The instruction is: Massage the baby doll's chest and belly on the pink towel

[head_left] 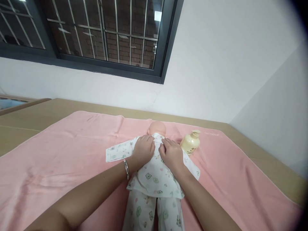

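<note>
Across the far side we face a white wall (204,57), which meets another wall in a corner at far right. Below it a pale wooden counter (31,123) runs from left to right, and over most of that we have a pink cloth (79,141), slightly creased. At far left, a dark-framed window (101,32) with metal bars is set in the wall, with brickwork beyond the glass.

In the middle of the cloth lies our doll (157,175), its bald head at the far end and its legs towards us. It wears a white printed shirt and matching trousers (141,208). One sleeve (119,152) stretches out to the left; the other (193,165) slants to the near right.

Our left hand (143,149) and right hand (172,154) rest on the doll's upper body, side by side just short of the head, a strip of shirt showing between them. In each grip the fingers are close together and gently curved over the cloth; we cannot tell whether either has any fabric pinched.

Just right of our right hand stands a cream pump bottle (190,144). Smallest is the silver bangle (126,169) on our left wrist.
</note>
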Demonstrator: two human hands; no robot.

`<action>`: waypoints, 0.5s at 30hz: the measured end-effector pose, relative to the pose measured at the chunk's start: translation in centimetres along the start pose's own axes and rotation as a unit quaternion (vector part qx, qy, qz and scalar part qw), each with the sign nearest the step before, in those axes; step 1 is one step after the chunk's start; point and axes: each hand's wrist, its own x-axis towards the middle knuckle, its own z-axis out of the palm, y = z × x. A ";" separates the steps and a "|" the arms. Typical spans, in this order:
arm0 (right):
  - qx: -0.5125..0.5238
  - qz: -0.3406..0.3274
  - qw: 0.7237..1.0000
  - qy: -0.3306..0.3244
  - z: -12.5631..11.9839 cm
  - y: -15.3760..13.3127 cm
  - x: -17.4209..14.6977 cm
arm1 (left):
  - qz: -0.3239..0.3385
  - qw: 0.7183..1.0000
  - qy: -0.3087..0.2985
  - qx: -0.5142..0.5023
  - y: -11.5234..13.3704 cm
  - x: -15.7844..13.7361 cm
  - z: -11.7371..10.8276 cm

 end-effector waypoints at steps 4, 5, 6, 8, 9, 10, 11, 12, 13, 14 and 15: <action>0.014 0.015 0.999 -0.042 0.0 0.2 0.2 | -0.047 0.999 -0.004 -0.016 0.0 0.0 0.0; 0.018 0.001 0.998 -0.061 0.1 0.3 0.3 | -0.044 0.999 -0.007 -0.021 0.0 0.1 0.0; 0.021 -0.013 0.997 -0.079 0.1 0.4 0.5 | -0.036 0.999 -0.010 -0.027 -0.1 0.1 0.0; 0.022 -0.034 0.994 -0.102 0.0 0.6 0.7 | -0.011 0.999 -0.015 -0.044 -0.3 0.1 0.1; 0.023 -0.042 0.993 -0.106 0.0 0.7 0.8 | 0.000 0.999 -0.015 -0.052 -0.4 0.1 0.2; 0.024 -0.047 0.993 -0.106 0.0 0.7 0.8 | 0.011 0.998 -0.014 -0.060 -0.4 0.1 0.2; 0.027 -0.052 0.993 -0.099 0.1 0.7 0.8 | 0.018 0.998 -0.010 -0.065 -0.5 0.1 0.3; 0.031 -0.055 0.994 -0.087 0.1 0.7 0.7 | 0.021 0.997 -0.004 -0.069 -0.5 0.1 0.3; 0.035 -0.055 0.995 -0.070 0.1 0.6 0.6 | 0.021 0.997 0.001 -0.071 -0.5 0.1 0.2; 0.038 -0.052 0.997 -0.051 0.1 0.6 0.5 | 0.018 0.997 0.007 -0.072 -0.4 0.1 0.2; 0.041 -0.046 0.998 -0.032 0.1 0.5 0.3 | 0.013 0.997 0.012 -0.072 -0.3 0.1 0.2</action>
